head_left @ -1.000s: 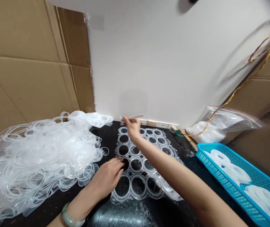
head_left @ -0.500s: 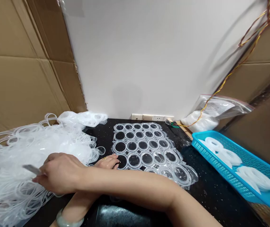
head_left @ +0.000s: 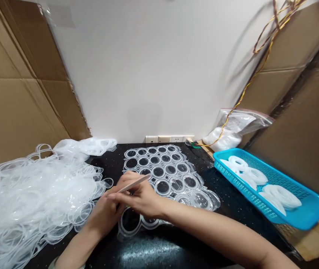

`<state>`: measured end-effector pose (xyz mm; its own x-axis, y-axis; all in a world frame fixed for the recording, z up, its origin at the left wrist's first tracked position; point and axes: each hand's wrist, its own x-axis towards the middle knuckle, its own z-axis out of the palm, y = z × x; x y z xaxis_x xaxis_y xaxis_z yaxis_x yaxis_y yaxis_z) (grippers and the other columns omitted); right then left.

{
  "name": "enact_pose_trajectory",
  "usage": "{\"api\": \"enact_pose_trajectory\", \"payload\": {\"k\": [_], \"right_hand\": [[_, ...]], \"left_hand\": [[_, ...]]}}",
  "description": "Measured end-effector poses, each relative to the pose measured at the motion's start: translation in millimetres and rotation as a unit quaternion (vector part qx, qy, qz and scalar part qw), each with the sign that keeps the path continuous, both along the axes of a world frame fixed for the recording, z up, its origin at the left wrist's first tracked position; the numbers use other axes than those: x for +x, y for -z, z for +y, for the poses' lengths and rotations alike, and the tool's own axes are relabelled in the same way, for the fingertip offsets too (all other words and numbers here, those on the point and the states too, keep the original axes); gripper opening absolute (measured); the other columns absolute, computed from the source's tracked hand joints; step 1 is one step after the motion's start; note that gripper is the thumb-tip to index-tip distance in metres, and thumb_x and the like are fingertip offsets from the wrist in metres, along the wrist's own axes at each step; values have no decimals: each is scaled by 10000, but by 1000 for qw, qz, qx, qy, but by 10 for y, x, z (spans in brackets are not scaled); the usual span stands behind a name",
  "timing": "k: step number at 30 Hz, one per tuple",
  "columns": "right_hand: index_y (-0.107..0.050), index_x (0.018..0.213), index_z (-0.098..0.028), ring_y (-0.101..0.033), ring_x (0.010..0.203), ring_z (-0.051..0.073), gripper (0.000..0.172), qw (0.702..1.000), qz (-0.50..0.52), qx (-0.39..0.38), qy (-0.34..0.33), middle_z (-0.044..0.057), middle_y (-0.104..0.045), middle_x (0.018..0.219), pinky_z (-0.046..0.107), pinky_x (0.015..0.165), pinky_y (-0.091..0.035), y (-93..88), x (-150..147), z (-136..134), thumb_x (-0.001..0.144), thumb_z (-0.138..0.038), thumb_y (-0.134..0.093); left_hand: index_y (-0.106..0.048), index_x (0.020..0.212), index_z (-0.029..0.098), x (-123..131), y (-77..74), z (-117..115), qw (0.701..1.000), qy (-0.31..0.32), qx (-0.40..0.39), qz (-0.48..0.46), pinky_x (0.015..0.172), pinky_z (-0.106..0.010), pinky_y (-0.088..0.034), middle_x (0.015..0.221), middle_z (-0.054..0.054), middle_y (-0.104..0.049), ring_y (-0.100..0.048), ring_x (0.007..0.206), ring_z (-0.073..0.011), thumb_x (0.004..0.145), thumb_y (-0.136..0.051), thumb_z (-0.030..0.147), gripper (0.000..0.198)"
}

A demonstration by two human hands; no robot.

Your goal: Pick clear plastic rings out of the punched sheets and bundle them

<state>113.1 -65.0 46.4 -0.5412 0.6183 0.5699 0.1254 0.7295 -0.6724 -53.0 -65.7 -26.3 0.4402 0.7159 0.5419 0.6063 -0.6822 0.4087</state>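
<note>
My right hand (head_left: 144, 198) pinches a thin, flat, pale spatula (head_left: 134, 184) above a clear plastic sheet (head_left: 173, 168) punched with rows of round holes. My left hand (head_left: 106, 211) rests at the sheet's near edge, partly under my right hand, its fingertips close to the spatula. It holds nothing that I can see. A ring in the sheet (head_left: 130, 220) lies just in front of my hands, and my hands hide the middle of the sheet's near part.
A heap of clear plastic rings (head_left: 36, 198) lies left of the sheet on the black table (head_left: 232, 216). At right stands a blue plastic basket (head_left: 249, 164) holding white ring bundles (head_left: 281, 196). Behind it are a zip bag (head_left: 240, 123), wall sockets (head_left: 167, 139) and a wire (head_left: 268, 48).
My right hand has come back from over the ring heap to above the sheet, still with the spatula. My left hand has slid nearer it, and the view has shifted.
</note>
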Motion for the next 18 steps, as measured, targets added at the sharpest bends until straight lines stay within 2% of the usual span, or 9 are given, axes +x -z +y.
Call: {"api": "enact_pose_trajectory", "payload": {"k": [4, 6, 9, 12, 14, 16, 18], "right_hand": [[-737, 839, -189, -603, 805, 148, 188, 986, 112, -109, 55, 23, -672, 808, 305, 773, -491, 214, 678, 80, 858, -367, -676], [-738, 811, -172, -604, 772, 146, 240, 970, 140, -184, 77, 32, -667, 812, 286, 722, -489, 363, 969, 110, 825, -409, -701], [-744, 805, -142, -580, 685, 126, 341, 950, 129, -274, 80, 38, -660, 782, 249, 629, -469, 551, 1275, 84, 796, -480, -701], [-753, 822, -134, -563, 615, 113, 385, 937, 108, -325, 67, 40, -669, 769, 234, 565, -462, 651, 1404, 8, 762, -512, -715], [-754, 810, -137, -575, 600, 118, 371, 937, 102, -329, 60, 41, -681, 754, 239, 559, -475, 672, 1404, -38, 722, -498, -754], [-755, 789, -141, -605, 625, 136, 347, 943, 85, -320, 43, 54, -700, 771, 249, 572, -492, 670, 1355, -73, 700, -475, -780], [-756, 776, -144, -632, 676, 154, 321, 950, 59, -307, 20, 70, -717, 822, 259, 602, -508, 657, 1279, -108, 714, -459, -775]], "left_hand": [[-696, 1010, 201, -51, -27, -106, 997, -22, 17, 73, 923, -427, -524, 1078, -81, -712, -652, 1040, -250, 935, -501, 238, 212], [-692, 997, 191, -51, -55, -117, 996, -18, 37, 82, 939, -430, -507, 1055, -78, -717, -641, 1053, -244, 941, -500, 234, 205], [-679, 1017, 183, 9, -156, -131, 996, -1, 54, 76, 929, -416, -498, 1004, -69, -719, -629, 1042, -232, 946, -491, 210, 202], [-676, 1007, 176, 113, -291, -215, 996, 19, 46, 80, 855, -386, -515, 928, -68, -705, -626, 953, -217, 949, -485, 202, 201], [-672, 1025, 172, 191, -351, -338, 994, 48, 29, 95, 837, -377, -516, 921, -71, -693, -616, 919, -207, 950, -486, 185, 201], [-663, 1061, 174, 269, -352, -516, 990, 79, 9, 113, 874, -382, -510, 956, -75, -689, -609, 945, -203, 948, -488, 152, 210], [-644, 1122, 178, 336, -288, -726, 987, 97, -6, 128, 937, -386, -496, 1045, -82, -687, -597, 1032, -209, 943, -487, 118, 246]]}}
